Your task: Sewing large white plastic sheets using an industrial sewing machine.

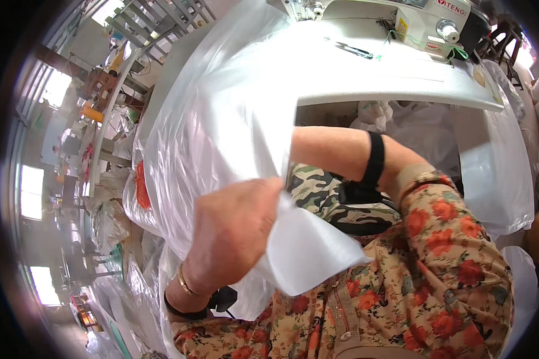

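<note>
A large sheet of thin, translucent white plastic film [233, 102] hangs over the left part of the white sewing table and down in front of me. My left hand [236, 230] is closed on a gathered edge of it, and a loose flap [311, 248] spreads out below the fist. From the right, my right forearm [335, 149], with a black band round it, reaches behind the film. The film hides my right hand, so its fingers do not show.
A white sewing machine [431, 27] stands at the far edge of the table [389, 84]. Thread snips [356, 49] lie on the lit tabletop. More plastic film [497, 173] hangs at the right. A slatted grey rack [156, 27] stands at the far left.
</note>
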`<state>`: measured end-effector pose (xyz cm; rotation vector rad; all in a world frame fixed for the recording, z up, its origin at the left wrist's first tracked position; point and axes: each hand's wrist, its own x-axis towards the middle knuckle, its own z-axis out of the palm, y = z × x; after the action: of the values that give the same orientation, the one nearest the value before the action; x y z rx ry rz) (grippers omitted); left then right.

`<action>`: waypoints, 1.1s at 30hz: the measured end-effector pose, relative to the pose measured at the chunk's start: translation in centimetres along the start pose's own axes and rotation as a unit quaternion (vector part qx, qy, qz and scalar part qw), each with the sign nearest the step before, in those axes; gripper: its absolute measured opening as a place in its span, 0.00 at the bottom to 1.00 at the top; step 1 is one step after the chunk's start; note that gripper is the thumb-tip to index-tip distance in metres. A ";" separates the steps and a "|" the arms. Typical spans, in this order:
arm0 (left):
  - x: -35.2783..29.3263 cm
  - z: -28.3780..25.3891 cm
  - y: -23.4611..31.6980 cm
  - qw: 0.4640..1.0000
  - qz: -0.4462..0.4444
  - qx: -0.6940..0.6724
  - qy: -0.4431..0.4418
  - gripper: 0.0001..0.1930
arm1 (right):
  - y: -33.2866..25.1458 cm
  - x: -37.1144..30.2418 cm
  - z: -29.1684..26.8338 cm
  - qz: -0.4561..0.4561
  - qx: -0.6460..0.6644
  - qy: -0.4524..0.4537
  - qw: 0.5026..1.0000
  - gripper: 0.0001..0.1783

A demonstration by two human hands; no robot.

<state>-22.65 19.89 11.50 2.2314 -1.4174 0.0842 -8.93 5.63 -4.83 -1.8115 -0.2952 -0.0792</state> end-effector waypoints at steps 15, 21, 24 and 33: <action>-6.7 14.0 -2.0 0.992 -0.120 0.015 0.024 0.10 | -2.4 -8.0 -13.0 0.134 -0.436 -0.337 0.824 0.16; -6.0 15.4 -1.0 0.980 -0.172 -0.026 0.098 0.13 | 1.1 -3.3 -19.5 -0.165 -0.540 0.026 0.825 0.20; -6.1 15.3 -0.2 0.970 -0.185 -0.082 0.133 0.15 | 3.4 -2.1 -20.2 -0.138 -0.546 0.077 0.823 0.24; -5.7 16.2 0.3 0.957 -0.247 -0.088 0.122 0.18 | 4.1 -1.7 -20.4 -0.102 -0.545 0.095 0.827 0.34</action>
<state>-28.80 17.53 -4.31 2.2639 -0.6840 0.0594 -7.48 -15.16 -3.73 -2.8726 -0.3243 -0.6994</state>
